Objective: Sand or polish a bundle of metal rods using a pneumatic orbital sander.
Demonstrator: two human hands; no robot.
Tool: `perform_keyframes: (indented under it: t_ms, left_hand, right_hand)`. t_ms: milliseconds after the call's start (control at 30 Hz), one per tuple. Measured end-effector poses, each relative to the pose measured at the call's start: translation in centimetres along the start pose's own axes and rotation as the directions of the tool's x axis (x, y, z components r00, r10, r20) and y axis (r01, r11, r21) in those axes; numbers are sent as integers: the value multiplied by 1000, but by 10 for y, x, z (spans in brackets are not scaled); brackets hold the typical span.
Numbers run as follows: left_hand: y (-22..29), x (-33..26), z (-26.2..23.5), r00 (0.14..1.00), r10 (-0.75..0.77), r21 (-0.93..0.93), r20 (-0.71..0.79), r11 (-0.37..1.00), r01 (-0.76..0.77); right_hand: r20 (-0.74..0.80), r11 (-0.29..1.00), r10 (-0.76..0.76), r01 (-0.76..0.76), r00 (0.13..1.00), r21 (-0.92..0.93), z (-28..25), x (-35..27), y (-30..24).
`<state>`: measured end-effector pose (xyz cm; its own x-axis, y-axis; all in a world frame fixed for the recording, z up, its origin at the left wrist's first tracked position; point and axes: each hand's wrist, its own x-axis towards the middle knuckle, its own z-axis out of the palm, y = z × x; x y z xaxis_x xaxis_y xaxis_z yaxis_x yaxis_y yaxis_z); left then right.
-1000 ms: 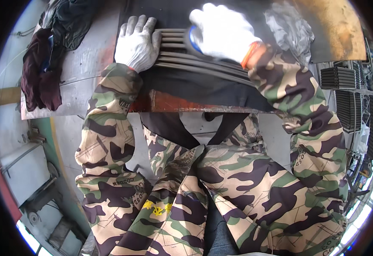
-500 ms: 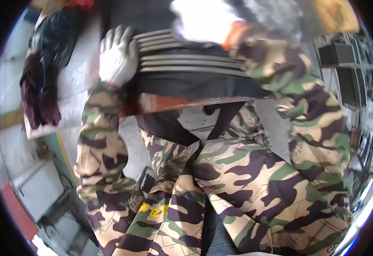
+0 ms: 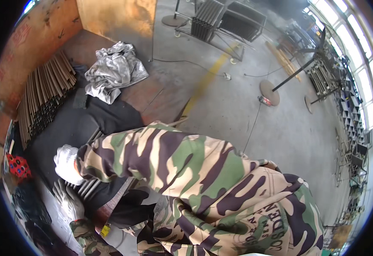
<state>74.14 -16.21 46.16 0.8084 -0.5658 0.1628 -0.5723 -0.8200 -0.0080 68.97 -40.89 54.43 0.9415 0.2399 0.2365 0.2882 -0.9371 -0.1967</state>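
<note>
My left hand [image 3: 69,200] lies flat at the near left, glove fingers spread over the dark metal strips [image 3: 86,187] on the black mat [image 3: 73,132], pressing down rather than pinching. My right hand [image 3: 67,164] is just beyond it, also gloved in white, resting on the same bundle; its fingers curl under out of my sight, so I cannot tell whether they grip a strip or only push on it. My camouflage sleeve [image 3: 152,158] covers the rest of that arm and much of the bench edge. The strips sit side by side between my two hands, near the rusty front lip of the workbench [image 3: 152,102]. Farther left a stack of thin rods [image 3: 46,91] leans along the orange board [image 3: 33,38], and a crumpled grey cloth [image 3: 114,70] lies at the far end of the bench, well apart from my hands. I judge I am squaring up and steadying the bundle. The next move calls for both palms keeping even pressure so no strip slides off the near edge
</note>
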Motion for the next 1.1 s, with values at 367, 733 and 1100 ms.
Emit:
perform_keyframes:
  t_ms: [367,733,1100]
  left_hand:
    - [-11,3,-4,996,-84,11,33,996,84]
    - [24,10,7,988,-91,-49,-125,995,86]
    - [32,-3,-10,981,-88,-71,-170,995,77]
  right_hand:
    - [19,1000,-31,31,999,2,18,40,-3]
    - [1,998,54,-54,999,-15,-9,-2,5]
    - [173,1000,16,-14,985,-10,-37,18,7]
